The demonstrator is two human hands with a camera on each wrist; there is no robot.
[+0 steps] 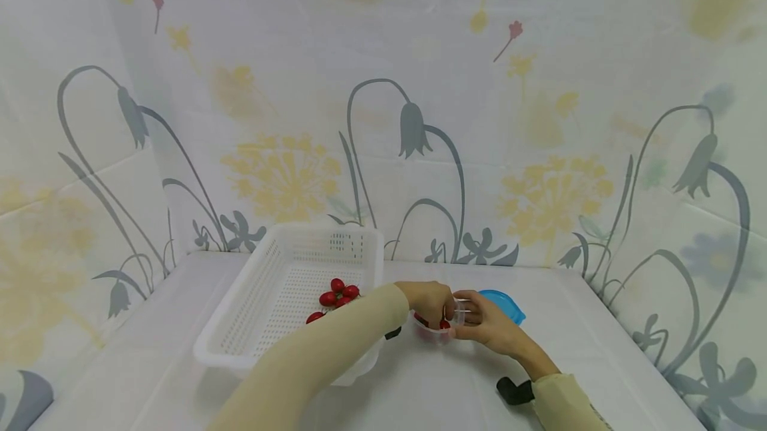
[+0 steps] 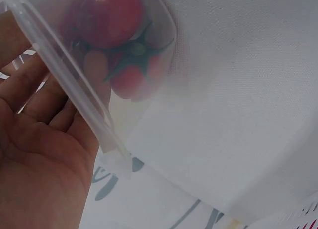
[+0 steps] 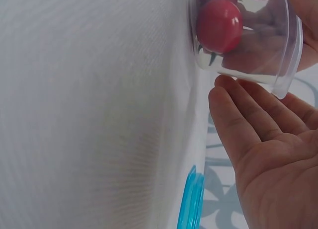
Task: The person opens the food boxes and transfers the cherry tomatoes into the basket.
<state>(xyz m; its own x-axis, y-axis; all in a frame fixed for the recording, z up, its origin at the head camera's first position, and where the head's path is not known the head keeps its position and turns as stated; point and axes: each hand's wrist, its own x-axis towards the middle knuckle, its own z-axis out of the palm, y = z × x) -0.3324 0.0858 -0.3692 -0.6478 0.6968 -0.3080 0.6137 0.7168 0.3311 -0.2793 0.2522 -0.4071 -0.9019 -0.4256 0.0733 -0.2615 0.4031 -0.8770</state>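
Observation:
A small clear plastic tub stands on the white-covered table, with red tomatoes inside. My left hand reaches down over its rim, and through the wall in the left wrist view a fingertip shows beside a green stem. Whether those fingers hold a tomato I cannot tell. On the other side, my right hand steadies the tub, its fingers stretched out at the outer wall. One tomato lies against the tub's bottom in the right wrist view.
Left of the tub is a white perforated basket with several tomatoes at its right side, partly hidden by my left sleeve. A blue lid lies just behind my right hand. A floral cloth hangs at the back.

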